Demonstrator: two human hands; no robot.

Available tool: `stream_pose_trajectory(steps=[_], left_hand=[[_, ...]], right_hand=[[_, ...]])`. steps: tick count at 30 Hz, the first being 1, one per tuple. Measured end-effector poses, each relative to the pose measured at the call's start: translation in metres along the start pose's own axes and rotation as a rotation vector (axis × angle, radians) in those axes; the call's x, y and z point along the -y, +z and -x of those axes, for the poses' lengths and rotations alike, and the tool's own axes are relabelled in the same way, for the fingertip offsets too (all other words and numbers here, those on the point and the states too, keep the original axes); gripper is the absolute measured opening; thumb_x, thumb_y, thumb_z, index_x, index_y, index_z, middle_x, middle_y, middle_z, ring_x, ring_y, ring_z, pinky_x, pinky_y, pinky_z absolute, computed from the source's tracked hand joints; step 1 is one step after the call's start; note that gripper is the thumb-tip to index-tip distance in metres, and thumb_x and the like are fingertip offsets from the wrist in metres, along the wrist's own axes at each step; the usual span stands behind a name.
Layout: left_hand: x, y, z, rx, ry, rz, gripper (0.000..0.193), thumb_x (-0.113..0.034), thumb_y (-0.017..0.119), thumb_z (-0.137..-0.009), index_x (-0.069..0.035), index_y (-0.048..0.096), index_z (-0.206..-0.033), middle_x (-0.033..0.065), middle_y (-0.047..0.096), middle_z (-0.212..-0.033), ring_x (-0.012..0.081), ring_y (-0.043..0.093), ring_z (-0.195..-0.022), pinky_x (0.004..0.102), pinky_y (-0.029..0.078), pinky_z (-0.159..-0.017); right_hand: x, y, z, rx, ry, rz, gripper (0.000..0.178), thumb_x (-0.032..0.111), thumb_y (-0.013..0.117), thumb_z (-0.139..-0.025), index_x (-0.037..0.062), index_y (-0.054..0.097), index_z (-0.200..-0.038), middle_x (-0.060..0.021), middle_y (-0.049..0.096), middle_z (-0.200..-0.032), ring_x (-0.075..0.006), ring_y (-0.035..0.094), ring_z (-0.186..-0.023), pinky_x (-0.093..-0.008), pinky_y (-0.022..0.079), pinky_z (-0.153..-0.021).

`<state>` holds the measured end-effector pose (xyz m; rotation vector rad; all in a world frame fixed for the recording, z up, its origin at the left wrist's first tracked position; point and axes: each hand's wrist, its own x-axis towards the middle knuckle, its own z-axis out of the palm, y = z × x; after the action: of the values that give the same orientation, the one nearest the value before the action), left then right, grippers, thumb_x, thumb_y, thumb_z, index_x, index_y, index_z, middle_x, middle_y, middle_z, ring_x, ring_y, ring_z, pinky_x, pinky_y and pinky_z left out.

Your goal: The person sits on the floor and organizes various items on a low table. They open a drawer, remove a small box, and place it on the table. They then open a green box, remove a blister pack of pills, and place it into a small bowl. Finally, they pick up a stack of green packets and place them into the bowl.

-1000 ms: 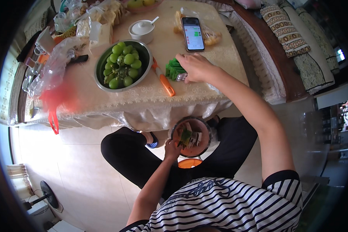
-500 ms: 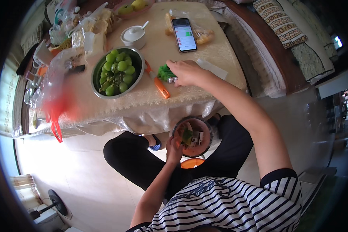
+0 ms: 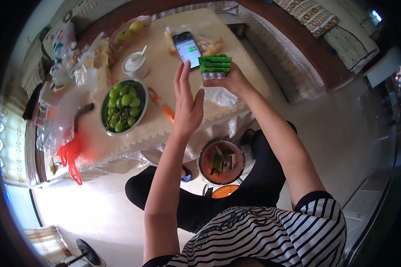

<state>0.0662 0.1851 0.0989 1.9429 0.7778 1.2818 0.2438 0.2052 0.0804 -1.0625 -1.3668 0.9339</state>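
My right hand (image 3: 237,81) grips a small stack of green blister packs (image 3: 215,64) above the table; silvery pill pockets show along the lower edge. Just left of the stack, my left hand (image 3: 190,109) is raised with its fingers stretched out and nothing in it. Beyond both hands lies a phone (image 3: 182,41) with a lit screen. A white tissue (image 3: 221,97) lies below my right hand. An orange-handled tool (image 3: 167,112) rests left of my left hand, partly hidden by it.
A metal bowl (image 3: 143,111) of green grapes (image 3: 119,107) stands left, with a lidded white pot (image 3: 135,66) behind it. Plastic bags and a red bag (image 3: 71,155) crowd the table's left side. Between my legs stands a bin (image 3: 202,167) holding scraps.
My right hand has lifted the green blister packs off the tabletop. My left hand has left the bin's rim and come up beside them, open. The view has turned slightly.
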Motion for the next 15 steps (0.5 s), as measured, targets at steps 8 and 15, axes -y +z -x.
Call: stream_pose_trajectory(steps=[8, 15], left_hand=[[0.025, 0.087, -0.082, 0.319, 0.241, -0.084, 0.067, 0.010, 0.039, -0.073, -0.009, 0.032, -0.137, 0.0251, 0.024, -0.141, 0.0413, 0.025, -0.131, 0.0412, 0.025, -0.108], [0.057, 0.111, -0.059, 0.317, 0.125, -0.141, 0.058, 0.010, 0.042, -0.077, -0.006, 0.034, -0.132, 0.0232, 0.025, -0.140, 0.0389, 0.027, -0.131, 0.0412, 0.027, -0.107]], right_hand=[[-0.036, -0.073, 0.002, -0.194, -0.025, 0.023, 0.059, 0.010, 0.082, -0.057, 0.0061, 0.054, -0.108, -0.0049, 0.062, -0.102, -0.0124, 0.059, -0.093, -0.0286, 0.047, -0.081], [-0.053, -0.080, 0.017, -0.238, 0.126, 0.227, 0.064, 0.016, 0.081, -0.059, 0.0027, 0.046, -0.112, -0.0112, 0.061, -0.100, -0.0186, 0.059, -0.092, -0.0314, 0.046, -0.080]])
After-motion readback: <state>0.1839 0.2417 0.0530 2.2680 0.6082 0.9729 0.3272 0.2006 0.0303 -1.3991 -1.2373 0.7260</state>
